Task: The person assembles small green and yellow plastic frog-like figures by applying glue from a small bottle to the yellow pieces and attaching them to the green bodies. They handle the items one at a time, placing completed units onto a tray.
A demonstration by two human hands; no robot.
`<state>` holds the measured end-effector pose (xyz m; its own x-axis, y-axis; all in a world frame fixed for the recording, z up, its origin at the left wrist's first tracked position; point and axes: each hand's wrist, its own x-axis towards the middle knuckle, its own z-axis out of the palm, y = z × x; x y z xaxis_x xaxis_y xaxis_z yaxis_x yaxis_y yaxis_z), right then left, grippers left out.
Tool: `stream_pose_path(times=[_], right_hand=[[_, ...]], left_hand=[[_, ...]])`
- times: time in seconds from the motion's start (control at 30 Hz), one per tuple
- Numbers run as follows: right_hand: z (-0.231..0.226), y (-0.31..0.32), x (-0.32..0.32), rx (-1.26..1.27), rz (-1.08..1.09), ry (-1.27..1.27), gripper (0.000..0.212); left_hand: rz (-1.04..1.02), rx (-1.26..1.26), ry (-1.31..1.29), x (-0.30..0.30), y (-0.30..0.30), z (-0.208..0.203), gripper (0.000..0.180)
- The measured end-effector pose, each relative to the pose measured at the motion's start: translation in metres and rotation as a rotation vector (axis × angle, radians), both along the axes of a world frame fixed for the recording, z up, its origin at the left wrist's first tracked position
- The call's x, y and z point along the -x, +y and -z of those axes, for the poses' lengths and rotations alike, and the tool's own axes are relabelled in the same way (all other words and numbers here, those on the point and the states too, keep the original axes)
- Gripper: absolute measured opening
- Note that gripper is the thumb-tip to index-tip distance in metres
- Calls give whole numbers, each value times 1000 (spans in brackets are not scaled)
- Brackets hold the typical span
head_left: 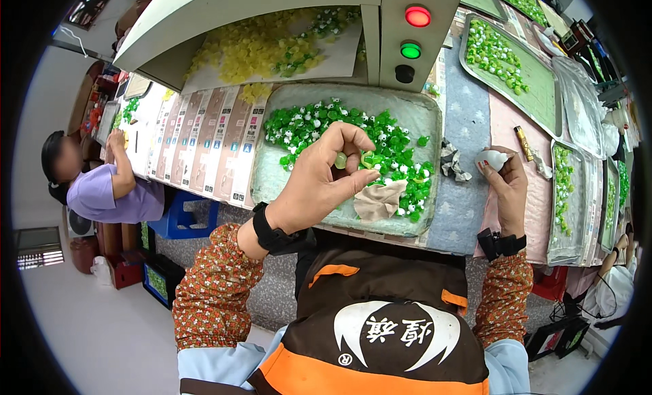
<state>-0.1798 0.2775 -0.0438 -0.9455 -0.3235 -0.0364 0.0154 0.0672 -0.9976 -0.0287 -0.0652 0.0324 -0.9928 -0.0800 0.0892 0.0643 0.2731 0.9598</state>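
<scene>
My left hand (pixel 316 177) is above the tray, its fingers curled round small pieces. A pale yellow-green bead-like piece (pixel 341 160) shows inside the curl, and a small yellow piece (pixel 367 159) sits by the fingertips. My right hand (pixel 509 191), off to the tray's right, is closed on a small white rounded object (pixel 494 158) whose kind I cannot make out. Under my left hand, the metal tray (pixel 275 188) holds many green and white pieces (pixel 390 140), some with dark spots. A crumpled beige cloth (pixel 380 199) lies at its near edge.
A machine housing (pixel 401 82) with red and green lights stands behind the tray, with yellow pieces (pixel 238 52) inside. Crumpled paper (pixel 454 161) and a yellow tube (pixel 523 144) lie at right, near other trays (pixel 543 110). A person in purple (pixel 112 194) sits at left.
</scene>
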Motion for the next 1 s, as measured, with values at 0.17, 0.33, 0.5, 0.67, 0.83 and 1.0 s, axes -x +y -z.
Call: stream_pose_path(times=[0.17, 0.33, 0.5, 0.67, 0.83, 1.0], right_hand=[[-1, -3, 0, -19, 10, 13, 31], [-1, -8, -1, -26, 14, 36, 30], [-2, -4, -3, 23, -4, 20, 32], [-3, -3, -4, -9, -3, 43, 32], [-3, -3, -4, -45, 21, 68, 33], [-3, -13, -3, -37, 4, 44, 34]], left_hand=[[34, -27, -91, -8, -3, 0, 35], [49, -590, -287, -13, -13, 4, 17], [-157, -960, -463, -5, -34, 12, 11], [-311, -974, -476, 28, -72, 25, 24], [-400, -907, -448, 106, -122, 51, 17], [-293, -352, -71, 194, -210, 115, 33]])
